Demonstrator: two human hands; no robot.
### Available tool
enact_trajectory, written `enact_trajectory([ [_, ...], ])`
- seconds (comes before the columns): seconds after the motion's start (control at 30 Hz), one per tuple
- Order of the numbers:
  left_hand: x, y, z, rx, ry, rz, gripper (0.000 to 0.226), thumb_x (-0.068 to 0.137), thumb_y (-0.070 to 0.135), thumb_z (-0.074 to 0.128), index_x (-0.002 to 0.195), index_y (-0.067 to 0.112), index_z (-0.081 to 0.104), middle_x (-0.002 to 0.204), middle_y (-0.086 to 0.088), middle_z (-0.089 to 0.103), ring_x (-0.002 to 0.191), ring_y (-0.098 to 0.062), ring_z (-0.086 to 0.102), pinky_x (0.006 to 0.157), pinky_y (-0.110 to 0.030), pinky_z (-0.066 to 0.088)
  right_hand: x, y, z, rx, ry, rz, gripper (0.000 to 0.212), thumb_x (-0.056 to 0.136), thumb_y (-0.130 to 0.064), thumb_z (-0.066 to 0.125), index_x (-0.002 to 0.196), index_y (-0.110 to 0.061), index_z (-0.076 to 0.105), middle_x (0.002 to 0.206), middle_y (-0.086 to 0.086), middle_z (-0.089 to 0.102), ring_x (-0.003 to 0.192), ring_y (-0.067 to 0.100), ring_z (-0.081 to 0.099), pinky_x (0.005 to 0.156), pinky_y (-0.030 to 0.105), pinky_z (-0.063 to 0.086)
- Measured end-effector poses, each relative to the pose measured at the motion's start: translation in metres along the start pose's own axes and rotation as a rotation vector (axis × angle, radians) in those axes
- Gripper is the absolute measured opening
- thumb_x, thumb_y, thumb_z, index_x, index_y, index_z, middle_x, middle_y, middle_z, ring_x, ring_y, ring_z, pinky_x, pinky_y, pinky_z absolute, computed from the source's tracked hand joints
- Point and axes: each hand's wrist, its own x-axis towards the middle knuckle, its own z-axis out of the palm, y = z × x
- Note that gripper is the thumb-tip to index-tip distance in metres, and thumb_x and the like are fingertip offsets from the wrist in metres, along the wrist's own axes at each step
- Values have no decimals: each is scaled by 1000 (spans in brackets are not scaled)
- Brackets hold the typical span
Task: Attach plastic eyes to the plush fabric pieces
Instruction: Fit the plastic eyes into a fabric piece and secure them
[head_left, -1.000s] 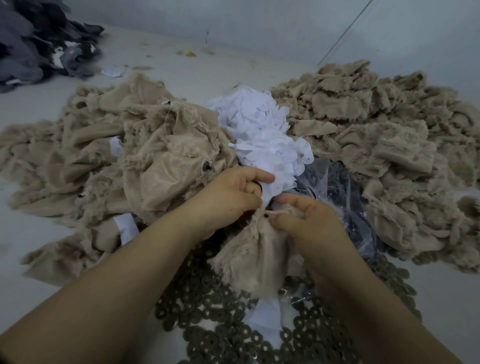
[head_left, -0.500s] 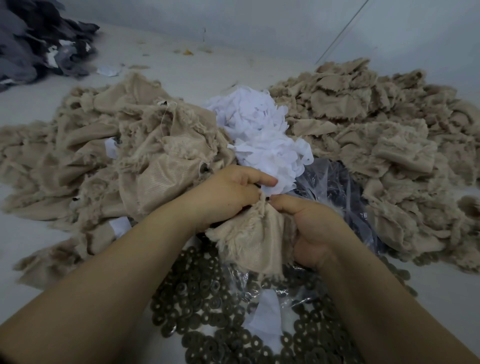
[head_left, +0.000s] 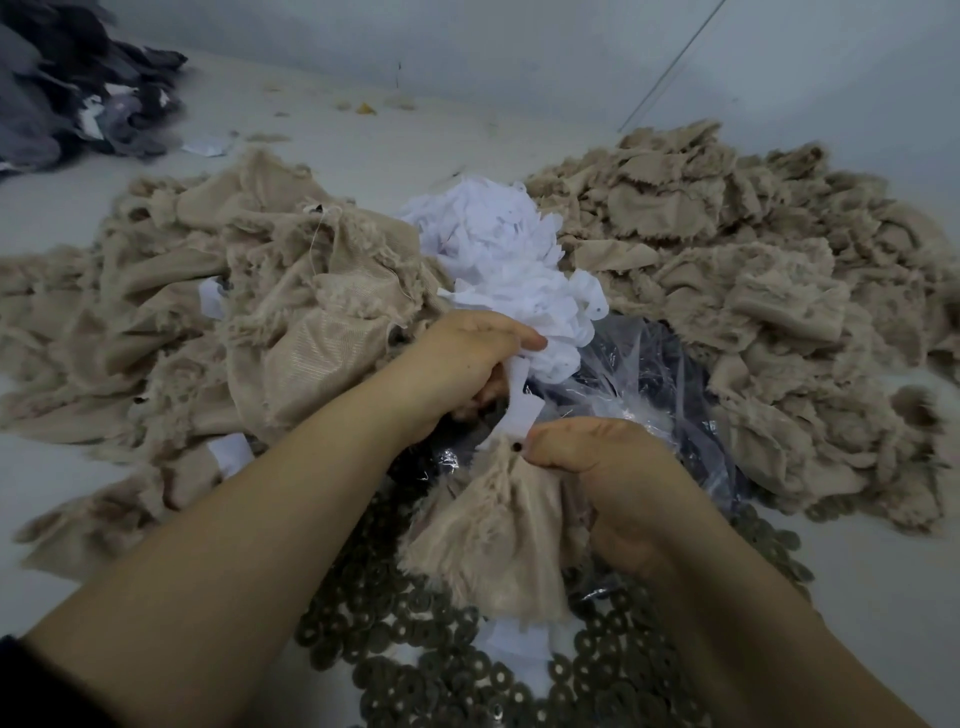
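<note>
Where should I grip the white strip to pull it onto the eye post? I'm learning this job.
Pinch the white strip near its lower end, just above the black eye, coming from the left side, probably. It hangs narrow and flat there, and the right hand already holds the plush piece on the other side.

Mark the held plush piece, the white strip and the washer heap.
plush piece (head_left: 498, 545), head view, middle of the hanging tan fabric
white strip (head_left: 519, 410), head view, its lower end between the hands
washer heap (head_left: 415, 670), head view, dark rings near the bottom
</note>
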Motion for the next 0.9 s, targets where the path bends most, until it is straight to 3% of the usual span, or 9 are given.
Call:
enact_trajectory([
  [0.3,-4,2,-2,-4,1,9,25,101,13,46,106,14,71,55,-8,46,42,-16,33,40,-23,29,-19,10,-7,-76,-33,33,9,78,3,70,74,0,77,86,29,72,75,32,65,73,40,56],
  [0.43,-19,2,-4,175,-82,82,20,96,10,56,96,16,75,52,-8,51,41,-17,39,43,-26,37,-26,7,-6,-125,-19,-8,6,79,2,70,81,3,76,96,30,72,80,32,63,84,51,56],
  [0.57,-39,-2,-17,335,-340,118,51,83,-10,48,103,29,75,95,-20,68,54,-28,57,54,-40,56,-30,5,-3,-266,-26,-120,14,79,1,73,68,-8,77,69,15,71,66,21,60,63,30,52],
  [0.63,-45,-5,-22,318,-443,84,47,84,-8,51,113,24,70,87,-11,72,53,-23,58,51,-34,54,-32,4,-2,-319,-28,-169,15,77,2,75,67,-9,77,66,10,71,62,18,60,59,23,51],
  [0.7,-49,-7,-23,343,-437,92,34,89,-3,60,114,19,69,83,0,72,55,-13,57,48,-24,48,-33,5,-2,-353,-25,-205,13,76,2,76,69,-8,78,68,3,74,62,20,67,58,20,54],
  [0.8,-49,-8,-24,430,-364,126,15,87,3,71,95,15,75,70,3,71,56,-3,56,55,-17,47,-35,3,-3,-378,-32,-217,10,76,0,77,77,-9,80,77,4,78,77,21,73,62,20,57],
  [0.9,-49,-7,-25,474,-285,127,8,85,6,74,83,14,75,73,-5,72,62,-6,60,61,-22,51,-35,2,-5,-391,-14,-196,14,77,-1,77,73,-14,80,72,5,77,66,15,71,61,21,58],
])
